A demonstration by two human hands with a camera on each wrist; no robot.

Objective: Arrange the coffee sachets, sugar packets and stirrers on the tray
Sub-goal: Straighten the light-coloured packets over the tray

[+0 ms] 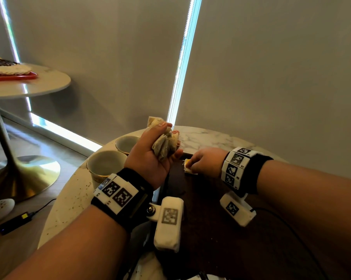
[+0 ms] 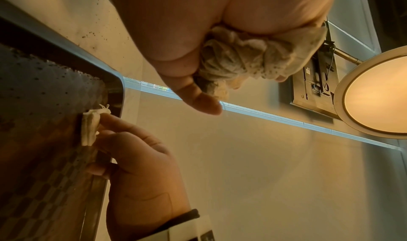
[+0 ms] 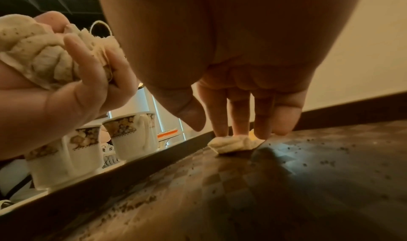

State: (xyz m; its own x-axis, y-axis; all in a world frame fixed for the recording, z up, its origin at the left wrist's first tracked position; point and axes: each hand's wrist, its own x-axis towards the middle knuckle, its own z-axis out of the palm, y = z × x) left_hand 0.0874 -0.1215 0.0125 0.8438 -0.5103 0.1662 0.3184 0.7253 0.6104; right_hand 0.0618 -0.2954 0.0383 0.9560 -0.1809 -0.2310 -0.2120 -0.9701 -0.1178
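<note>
One small pale paper sachet (image 3: pixel 235 143) lies on the dark checkered wooden tray (image 3: pixel 286 184), near its far corner, with the right hand (image 1: pixel 206 161) resting straight fingertips (image 3: pixel 240 128) on it. Several more crumpled speckled sachets (image 1: pixel 164 145) sit clenched in the left hand (image 1: pixel 150 156) above the tray's left edge. Most placing looks undone; no stirrers show.

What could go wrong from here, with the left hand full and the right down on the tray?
1. The left hand grips a crumpled bunch of sachets above the tray; one may slip out, and dark granules already speckle the tray.
2. The right hand rests its fingertips on a small stack of sachets near the tray's far edge; a nudge could topple it.
3. Two cups stand beside the left wrist and may get bumped.
</note>
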